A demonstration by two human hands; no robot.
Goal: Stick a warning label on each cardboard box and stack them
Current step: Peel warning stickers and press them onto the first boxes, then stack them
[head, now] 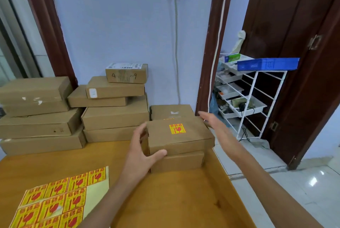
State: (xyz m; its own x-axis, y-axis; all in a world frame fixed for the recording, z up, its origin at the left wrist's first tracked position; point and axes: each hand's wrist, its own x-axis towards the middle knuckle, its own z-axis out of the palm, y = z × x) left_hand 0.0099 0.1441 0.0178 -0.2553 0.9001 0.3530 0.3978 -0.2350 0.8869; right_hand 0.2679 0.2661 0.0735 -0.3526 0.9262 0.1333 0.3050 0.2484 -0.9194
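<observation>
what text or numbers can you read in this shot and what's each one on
"4": handwritten on the front of the small top cardboard box; further marks there unclear.
White shipping label on that box: print too small.
Yellow-and-red warning label on the front brown box: characters blurred.
Yellow sticker sheet: characters unreadable.

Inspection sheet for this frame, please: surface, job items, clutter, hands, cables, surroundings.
Surface: wooden table, bare at the front.
Job items: labelled box sits atop a lower box; label sheet front left, some labels gone.
Clutter: unlabelled box stacks along the wall.
Hands: left hand holds the labelled box's left side, thumb on its front; right hand open by its far right corner, contact unclear.
Cables: grey cable hangs from a wall socket.
Surroundings: white rack with blue tray; dark door.
</observation>
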